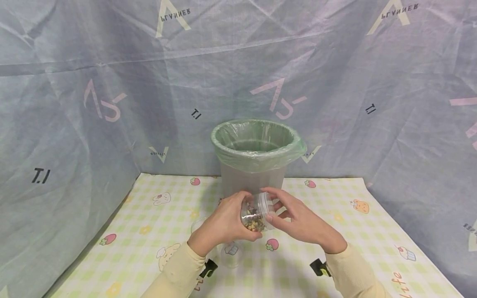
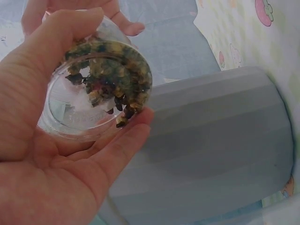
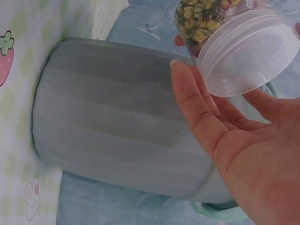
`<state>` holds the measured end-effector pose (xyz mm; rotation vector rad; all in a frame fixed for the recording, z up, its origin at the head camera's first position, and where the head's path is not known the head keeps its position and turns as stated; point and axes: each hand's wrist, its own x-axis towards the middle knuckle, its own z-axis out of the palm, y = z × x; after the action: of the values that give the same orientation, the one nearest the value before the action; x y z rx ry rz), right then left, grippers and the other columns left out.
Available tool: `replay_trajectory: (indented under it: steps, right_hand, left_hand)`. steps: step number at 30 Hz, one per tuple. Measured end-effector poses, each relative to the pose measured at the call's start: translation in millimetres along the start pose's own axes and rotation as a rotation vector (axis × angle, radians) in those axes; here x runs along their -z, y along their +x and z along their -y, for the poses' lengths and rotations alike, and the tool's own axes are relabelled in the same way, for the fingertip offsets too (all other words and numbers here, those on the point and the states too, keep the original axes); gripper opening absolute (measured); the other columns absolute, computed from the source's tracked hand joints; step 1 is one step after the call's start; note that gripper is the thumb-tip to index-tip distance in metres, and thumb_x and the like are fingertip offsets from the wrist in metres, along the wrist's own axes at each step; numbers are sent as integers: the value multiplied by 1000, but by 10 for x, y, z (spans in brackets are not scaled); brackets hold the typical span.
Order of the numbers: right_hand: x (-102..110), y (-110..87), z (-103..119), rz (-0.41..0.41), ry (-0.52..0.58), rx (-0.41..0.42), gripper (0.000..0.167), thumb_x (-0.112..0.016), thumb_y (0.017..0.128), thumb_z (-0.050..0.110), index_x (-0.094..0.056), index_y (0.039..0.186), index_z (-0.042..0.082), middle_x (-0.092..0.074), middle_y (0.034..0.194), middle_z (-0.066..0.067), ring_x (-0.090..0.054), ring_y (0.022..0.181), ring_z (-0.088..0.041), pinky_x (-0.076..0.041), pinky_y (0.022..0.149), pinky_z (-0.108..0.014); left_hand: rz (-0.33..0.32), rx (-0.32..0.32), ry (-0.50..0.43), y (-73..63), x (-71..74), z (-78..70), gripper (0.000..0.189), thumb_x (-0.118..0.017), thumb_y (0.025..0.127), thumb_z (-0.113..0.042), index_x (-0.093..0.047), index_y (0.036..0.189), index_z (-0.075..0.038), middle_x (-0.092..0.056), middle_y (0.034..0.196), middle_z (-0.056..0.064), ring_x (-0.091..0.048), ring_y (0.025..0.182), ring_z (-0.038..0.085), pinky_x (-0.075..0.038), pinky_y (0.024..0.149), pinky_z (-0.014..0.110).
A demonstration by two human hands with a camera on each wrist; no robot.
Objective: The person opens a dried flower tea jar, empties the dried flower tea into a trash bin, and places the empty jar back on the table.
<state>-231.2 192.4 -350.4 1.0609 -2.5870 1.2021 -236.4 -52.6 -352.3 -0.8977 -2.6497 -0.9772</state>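
Note:
A clear plastic jar (image 1: 254,213) is tilted on its side above the table. Inside it, dried yellow flower buds (image 2: 133,70) mixed with darker pieces lie along the lower wall. My left hand (image 1: 225,219) grips the jar's body, thumb and fingers curled round it near the base. At the other end sits a translucent ridged screw lid (image 3: 251,54). My right hand (image 1: 299,217) spans this lid, with a finger at its upper rim and the thumb at its lower side. Some right fingers (image 3: 194,101) reach past the rim, and their exact contact is partly hidden.
Just beyond the jar stands a grey bin (image 1: 253,176), lined with a green plastic bag (image 1: 257,159). Clear round containers (image 1: 232,256) stand on the checked tablecloth (image 1: 320,273) by my left forearm, partly hidden. Grey-blue fabric (image 1: 335,82) hangs behind and at both sides.

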Motion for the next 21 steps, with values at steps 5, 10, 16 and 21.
replay_trajectory:
  steps: [5, 10, 16, 21]
  right_hand:
    - [3, -9, 13, 4, 19, 4, 64, -65, 102, 30, -36, 159, 22, -53, 139, 5, -62, 110, -18, -58, 87, -33]
    - [5, -20, 10, 9, 28, 29, 65, -66, 102, 29, -36, 159, 22, -54, 138, 6, -61, 113, -18, -58, 87, -34]
    - [12, -20, 12, 12, 31, 56, 66, -67, 101, 28, -36, 159, 21, -50, 146, 8, -60, 119, -19, -57, 88, -35]
    - [21, -21, 21, 10, 28, 81, 69, -70, 99, 27, -36, 159, 24, -47, 152, 2, -59, 122, -21, -58, 87, -39]
  left_hand:
    - [9, 5, -7, -3, 5, -6, 90, -97, 64, -35, -54, 138, -6, -65, 126, 4, -61, 110, 18, -45, 102, 50]
    - [11, 7, -9, -5, 8, -3, 90, -96, 65, -35, -54, 138, -5, -64, 125, 4, -61, 109, 18, -46, 101, 49]
    - [9, 8, -4, -8, 11, -5, 90, -96, 65, -36, -54, 138, -6, -65, 126, 4, -61, 109, 19, -47, 101, 49]
    - [11, 6, -1, -3, 7, -5, 89, -96, 65, -36, -54, 137, -6, -65, 127, 4, -61, 110, 19, -47, 100, 48]
